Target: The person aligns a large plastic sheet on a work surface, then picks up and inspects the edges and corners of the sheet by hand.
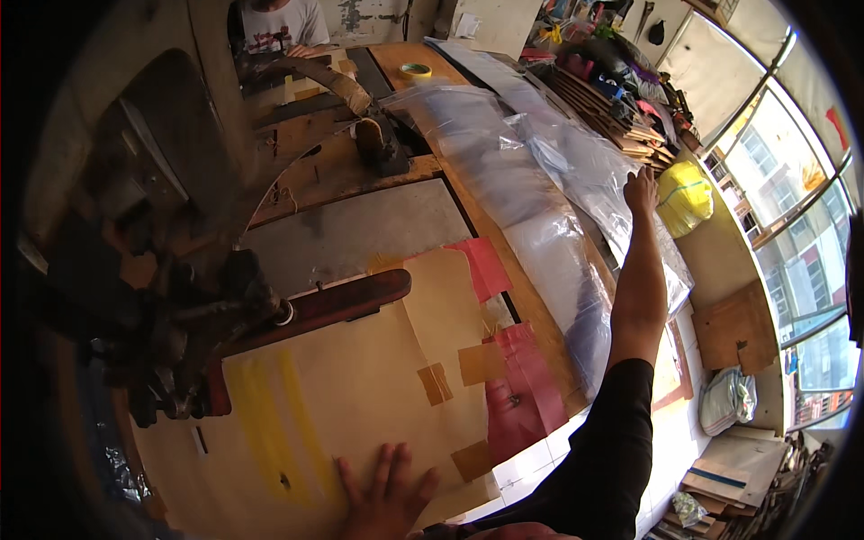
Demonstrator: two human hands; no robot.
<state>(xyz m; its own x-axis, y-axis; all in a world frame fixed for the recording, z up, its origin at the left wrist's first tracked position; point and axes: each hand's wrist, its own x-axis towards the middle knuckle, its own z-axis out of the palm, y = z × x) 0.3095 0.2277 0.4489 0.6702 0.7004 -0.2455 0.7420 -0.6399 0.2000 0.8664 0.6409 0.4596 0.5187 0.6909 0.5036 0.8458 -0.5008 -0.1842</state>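
My left hand (387,497) lies flat with fingers spread on a tan sheet (360,396) that looks like cardboard, patched with brown tape and marked with yellow stripes. My right arm stretches far forward and right. At its end my right hand (641,191) is closed at the edge of clear plastic sheeting (598,171); its fingertips are small and partly hidden. More layers of clear plastic (490,162) run along the wooden table. Across the tan sheet reaches the dark red arm (342,301) of a black machine (180,333). Red tape (522,387) borders the sheet's right side.
A yellow tape roll (415,70) sits at the table's far end. Another person (279,27) in a white shirt is beyond the machine. Flat boards (594,99), a yellow bundle (684,198) and a white sack (727,400) stand to the right, near windows.
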